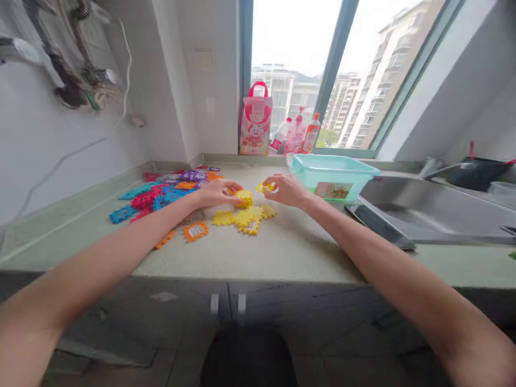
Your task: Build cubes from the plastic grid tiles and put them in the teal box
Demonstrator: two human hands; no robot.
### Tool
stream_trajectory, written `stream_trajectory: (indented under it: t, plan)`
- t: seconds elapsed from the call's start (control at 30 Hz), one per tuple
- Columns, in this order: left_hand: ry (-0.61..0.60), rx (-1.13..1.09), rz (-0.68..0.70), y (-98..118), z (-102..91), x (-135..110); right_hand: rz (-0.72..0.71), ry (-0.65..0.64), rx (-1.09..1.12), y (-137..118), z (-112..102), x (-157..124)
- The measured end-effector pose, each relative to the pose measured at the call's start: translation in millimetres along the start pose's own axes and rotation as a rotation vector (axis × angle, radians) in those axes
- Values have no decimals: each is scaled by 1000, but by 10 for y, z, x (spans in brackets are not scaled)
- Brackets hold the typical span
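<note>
My left hand (216, 192) is closed on a yellow toothed plastic tile (243, 198), held just above the counter. My right hand (285, 190) pinches a smaller yellow tile (266, 187) a short way to the right of it. Below both hands several yellow tiles (244, 217) lie flat on the green counter (282, 252). Two orange tiles (195, 231) lie to their left. A heap of blue, pink, purple and orange tiles (165, 192) spreads out behind my left hand.
A teal plastic tub (332, 177) stands right of my right hand. A steel sink (427, 209) fills the counter's right side. A pink bag (255, 121) and bottles (298, 134) stand on the window sill. Cables hang on the left wall.
</note>
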State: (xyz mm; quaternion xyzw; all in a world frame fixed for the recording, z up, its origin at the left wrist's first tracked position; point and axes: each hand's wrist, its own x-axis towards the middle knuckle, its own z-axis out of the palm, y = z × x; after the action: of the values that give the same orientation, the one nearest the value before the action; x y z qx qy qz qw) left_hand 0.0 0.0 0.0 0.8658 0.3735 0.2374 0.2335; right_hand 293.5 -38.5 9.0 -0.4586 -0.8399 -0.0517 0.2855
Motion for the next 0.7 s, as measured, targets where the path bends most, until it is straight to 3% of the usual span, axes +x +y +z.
stream_trajectory:
  t: [0.13,0.3,0.37,0.5,0.6,0.7]
  plan:
    - [-20,49,21,64,-69,-10,-59,104,203,-187,80,20]
    - [25,274,82,118,-345,-79,-123,64,331,-348,281,74]
    - [-44,287,29,153,-467,-138,-138,25,298,-361,336,82]
    - [-312,232,-83,307,-594,-274,-170,-36,247,-327,318,49]
    - [-459,279,-110,478,-542,-354,-136,-1,274,-272,229,13]
    - [-497,341,-151,592,-452,-397,-108,32,267,-194,155,-9]
